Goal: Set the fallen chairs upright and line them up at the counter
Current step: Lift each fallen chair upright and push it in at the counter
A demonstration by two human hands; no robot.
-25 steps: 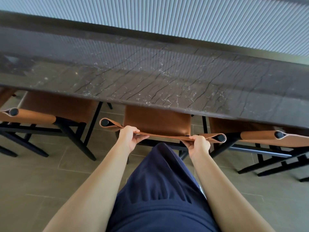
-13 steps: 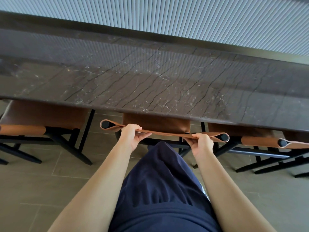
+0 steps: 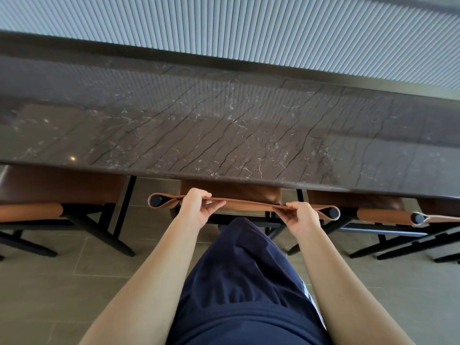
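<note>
Three brown leather chairs with black frames stand upright at a dark marble counter (image 3: 224, 130). The middle chair (image 3: 249, 204) is right in front of me, its seat mostly under the counter edge. My left hand (image 3: 196, 210) grips the top of its leather backrest near the left post. My right hand (image 3: 301, 216) grips the same backrest near the right post. The left chair (image 3: 62, 185) and the right chair (image 3: 383, 214) stand on either side, their seats also under the counter.
A ribbed grey wall panel (image 3: 249, 28) rises behind the counter. Grey tiled floor (image 3: 74, 282) lies below. Black chair legs (image 3: 398, 245) splay out on both sides of my legs.
The middle chair has slid forward under the counter, so less of its seat shows. Both hands kept their hold on the backrest and moved forward with it.
</note>
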